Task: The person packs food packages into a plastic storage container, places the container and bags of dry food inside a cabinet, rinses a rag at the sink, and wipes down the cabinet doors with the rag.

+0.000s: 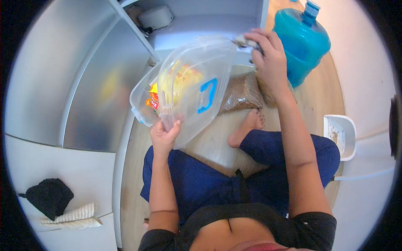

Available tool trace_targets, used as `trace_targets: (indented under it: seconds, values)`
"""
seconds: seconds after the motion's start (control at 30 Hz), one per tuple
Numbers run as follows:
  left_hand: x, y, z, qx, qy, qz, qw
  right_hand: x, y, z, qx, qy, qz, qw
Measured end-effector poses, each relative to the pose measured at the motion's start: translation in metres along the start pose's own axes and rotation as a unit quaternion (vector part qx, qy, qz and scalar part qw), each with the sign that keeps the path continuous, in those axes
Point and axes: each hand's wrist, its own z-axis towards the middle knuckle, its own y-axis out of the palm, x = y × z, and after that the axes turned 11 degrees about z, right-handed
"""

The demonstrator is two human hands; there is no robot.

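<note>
My left hand (164,134) grips the lower left edge of a clear plastic lid (188,111), thumb on top. The lid is tilted up and has a blue handle (207,95) on it. Behind it stands a clear plastic box (137,99), with yellow and red packets (153,100) showing inside and partly seen through the lid. My right hand (271,60) is raised at the lid's upper right corner, fingers closed on a crumpled grey-white and dark cloth (245,42). The cloth is blurred, and I cannot tell whether it touches the lid.
Bags of brown pellets (240,94) lie on the floor beyond my foot. A blue water jug (301,42) stands at the right, with a white tray (341,136) nearer by the wall. At left are a frosted sliding door (98,92) and a black cloth (49,197).
</note>
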Motion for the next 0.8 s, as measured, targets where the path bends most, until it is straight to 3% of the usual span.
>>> trace_targets:
  seconds: [0.1, 0.17, 0.3, 0.57, 0.7, 0.77, 0.8]
  values:
    - [0.0, 0.006, 0.002, -0.012, 0.034, 0.049, 0.998, -0.039, 0.012, 0.023, 0.012, -0.049, 0.025, 0.998]
    - [0.004, 0.005, -0.002, -0.014, 0.028, 0.046, 0.998, -0.056, 0.023, 0.031, -0.023, -0.146, 0.032, 0.989]
    - [0.008, 0.0, -0.009, -0.006, 0.055, 0.095, 0.994, -0.044, 0.041, 0.015, -0.053, -0.154, 0.049, 0.985]
    - [-0.006, 0.007, -0.018, -0.059, 0.051, 0.137, 0.988, -0.011, 0.022, -0.016, -0.065, -0.234, -0.063, 0.968]
    - [-0.015, 0.019, -0.021, -0.07, 0.065, 0.152, 0.984, 0.026, 0.01, -0.029, -0.112, -0.217, -0.162, 0.956]
    - [-0.015, 0.018, -0.02, -0.069, 0.03, 0.151, 0.986, 0.032, 0.007, -0.034, -0.064, -0.071, -0.182, 0.979]
    - [-0.015, 0.019, -0.022, -0.067, -0.006, 0.148, 0.987, 0.027, 0.007, -0.03, -0.068, -0.071, -0.18, 0.979]
